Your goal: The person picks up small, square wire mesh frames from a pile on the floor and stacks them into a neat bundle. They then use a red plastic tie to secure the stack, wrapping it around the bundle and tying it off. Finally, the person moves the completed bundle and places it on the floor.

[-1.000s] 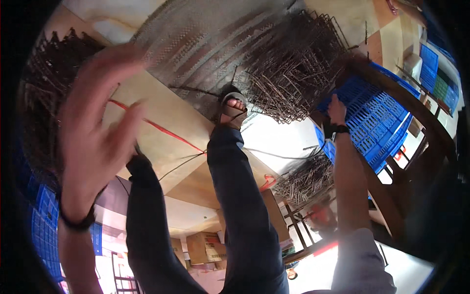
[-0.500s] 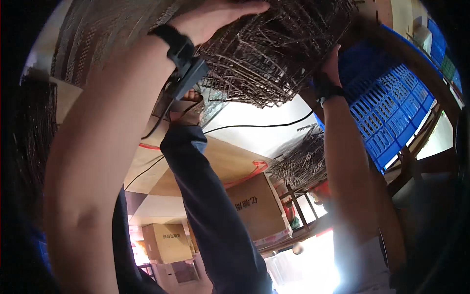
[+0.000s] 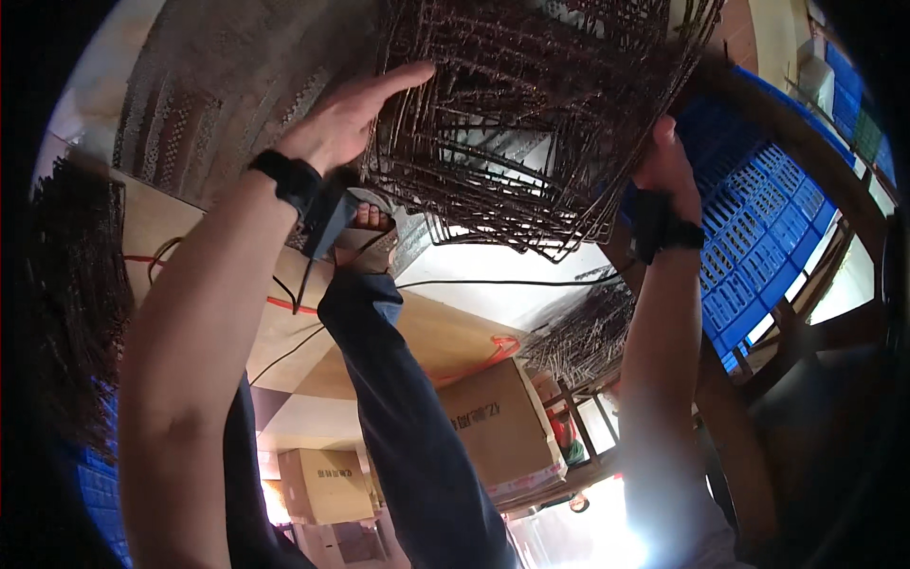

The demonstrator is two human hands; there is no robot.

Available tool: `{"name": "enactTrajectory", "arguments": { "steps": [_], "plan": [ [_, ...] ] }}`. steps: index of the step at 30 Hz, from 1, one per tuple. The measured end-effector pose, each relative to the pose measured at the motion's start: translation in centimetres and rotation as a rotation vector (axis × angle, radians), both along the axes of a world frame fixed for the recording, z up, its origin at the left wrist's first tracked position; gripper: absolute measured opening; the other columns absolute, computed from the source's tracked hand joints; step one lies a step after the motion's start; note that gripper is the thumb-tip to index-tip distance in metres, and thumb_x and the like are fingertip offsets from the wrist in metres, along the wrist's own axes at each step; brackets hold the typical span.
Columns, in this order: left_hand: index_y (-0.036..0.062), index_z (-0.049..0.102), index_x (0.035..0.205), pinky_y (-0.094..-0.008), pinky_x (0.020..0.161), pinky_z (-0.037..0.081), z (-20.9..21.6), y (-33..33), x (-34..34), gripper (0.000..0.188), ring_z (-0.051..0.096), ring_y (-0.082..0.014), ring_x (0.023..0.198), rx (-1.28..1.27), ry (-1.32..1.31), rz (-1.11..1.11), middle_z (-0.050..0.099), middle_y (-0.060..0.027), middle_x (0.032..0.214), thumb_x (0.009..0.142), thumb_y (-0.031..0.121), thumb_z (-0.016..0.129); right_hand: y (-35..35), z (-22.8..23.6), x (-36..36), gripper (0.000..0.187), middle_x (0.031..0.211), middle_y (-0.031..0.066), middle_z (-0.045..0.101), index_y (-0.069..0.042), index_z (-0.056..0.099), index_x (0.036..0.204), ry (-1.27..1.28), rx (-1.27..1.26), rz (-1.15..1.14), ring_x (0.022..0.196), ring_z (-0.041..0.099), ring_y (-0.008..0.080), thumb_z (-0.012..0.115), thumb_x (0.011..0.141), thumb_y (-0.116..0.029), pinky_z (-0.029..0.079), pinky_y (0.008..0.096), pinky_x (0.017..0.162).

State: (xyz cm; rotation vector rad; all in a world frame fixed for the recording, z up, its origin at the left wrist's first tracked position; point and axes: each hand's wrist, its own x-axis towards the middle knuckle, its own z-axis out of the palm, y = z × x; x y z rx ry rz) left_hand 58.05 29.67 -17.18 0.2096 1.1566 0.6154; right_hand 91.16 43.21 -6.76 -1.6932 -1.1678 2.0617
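Observation:
Between my hands is a loose stack of dark brown, thin-barred square grids (image 3: pixel 512 190), tilted, with light showing through its middle. My left hand (image 3: pixel 346 119) presses on its left side, thumb stretched over the front and the other fingers partly hidden. On the right edge my right hand (image 3: pixel 668 166) is closed, thumb up and fingers mostly behind the bars. Both wrists wear black straps; a dark box-shaped device (image 3: pixel 327 223) sits at the left one. Beyond the left hand stand dark, perforated ridged sheets (image 3: pixel 209 104).
Blue slatted crates (image 3: pixel 758 237) stand at the right beside a wooden frame (image 3: pixel 848 332). Another dark grid pile (image 3: pixel 583 322) lies below. Cardboard boxes (image 3: pixel 498 422) are near the bottom. A black cable (image 3: pixel 512 283) crosses the floor near my sandalled foot (image 3: pixel 365 237). Dark stacked pieces (image 3: pixel 76 294) line the left.
Both hands and the grid stack have shifted down in the picture. The left hand has also moved left and the right hand slightly right. The stack has turned, opening a see-through gap in its middle.

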Motion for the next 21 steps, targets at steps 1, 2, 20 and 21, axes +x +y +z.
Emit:
{"name": "enactTrajectory", "arguments": {
  "steps": [1,2,20,21],
  "plan": [
    [0.0069,0.036,0.145,-0.0516,0.115,0.002,0.1,-0.1,0.0,0.1,0.005,-0.0302,0.146,0.015,-0.021,0.053,0.018,-0.0213,0.155,0.069,0.06,0.075,0.0,0.6,-1.1,0.092,0.131,0.009,0.053,-0.005,0.039,0.14,0.045,0.019,0.005,0.117,0.052,0.0229,0.066,0.076,-0.064,0.044,0.0382,0.096],
    [-0.0009,0.034,0.143,-0.0443,0.116,0.012,0.3,-0.4,0.0,0.103,0.019,-0.0324,0.143,0.129,-0.01,0.154,0.025,-0.0201,0.152,0.069,0.056,0.078,-0.3,1.3,-2.3,0.092,0.132,0.0092,0.053,-0.004,0.039,0.141,0.062,0.038,-0.003,0.118,0.051,0.0227,0.069,0.075,-0.061,0.042,0.0375,0.098],
    [-0.0014,0.022,0.148,-0.0344,0.113,0.022,12.0,-4.0,-1.6,0.078,0.029,-0.0242,0.138,0.325,0.172,0.787,0.03,-0.0179,0.15,0.095,0.048,0.051,-7.9,9.7,-18.2,0.101,0.15,0.0134,0.031,-0.001,0.024,0.148,-0.153,0.264,0.178,0.138,0.028,0.0227,0.062,0.079,-0.065,0.022,0.039,0.112],
    [-0.0008,0.02,0.148,-0.0344,0.114,0.021,12.9,-4.2,-1.8,0.081,0.028,-0.0231,0.138,0.363,0.043,0.842,0.029,-0.0168,0.15,0.094,0.05,0.052,-8.3,9.5,-18.5,0.105,0.154,0.0138,0.025,-0.002,0.022,0.149,-0.155,0.263,0.185,0.142,0.022,0.0242,0.06,0.077,-0.069,0.018,0.042,0.114]
  ]
}}
